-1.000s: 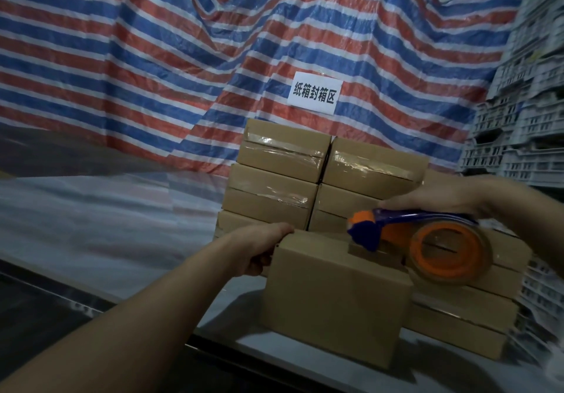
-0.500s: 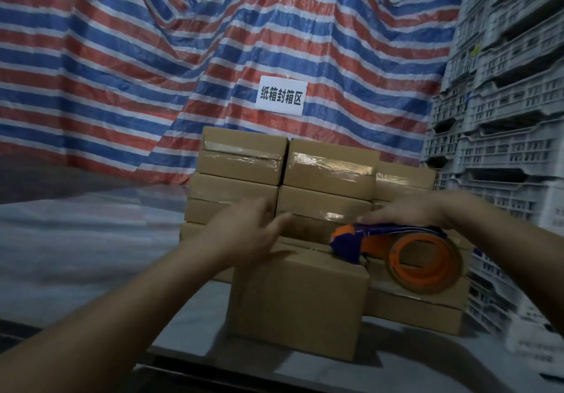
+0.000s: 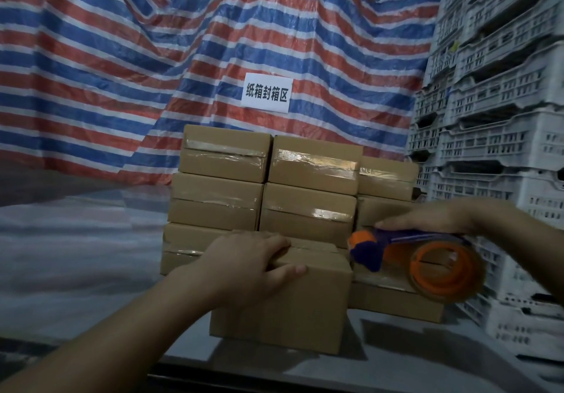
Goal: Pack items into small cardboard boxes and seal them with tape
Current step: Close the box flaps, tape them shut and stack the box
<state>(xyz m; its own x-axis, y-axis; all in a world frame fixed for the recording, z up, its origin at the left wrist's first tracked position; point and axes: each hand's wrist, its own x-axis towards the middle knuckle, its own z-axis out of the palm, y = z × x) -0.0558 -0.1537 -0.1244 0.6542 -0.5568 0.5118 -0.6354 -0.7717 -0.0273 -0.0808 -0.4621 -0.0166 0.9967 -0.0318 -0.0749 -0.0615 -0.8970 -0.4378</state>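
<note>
- The left hand, which a second ago gripped the near box's far left corner and then lifted off with fingers spread, now lies on top of the cardboard box, fingers over the top and thumb down the front face.
- The right hand has carried the tape dispenser off the box top; its blue and orange head now sits just beside the box's right edge.
- The view has swung right, bringing more of the white crates into sight.
</note>
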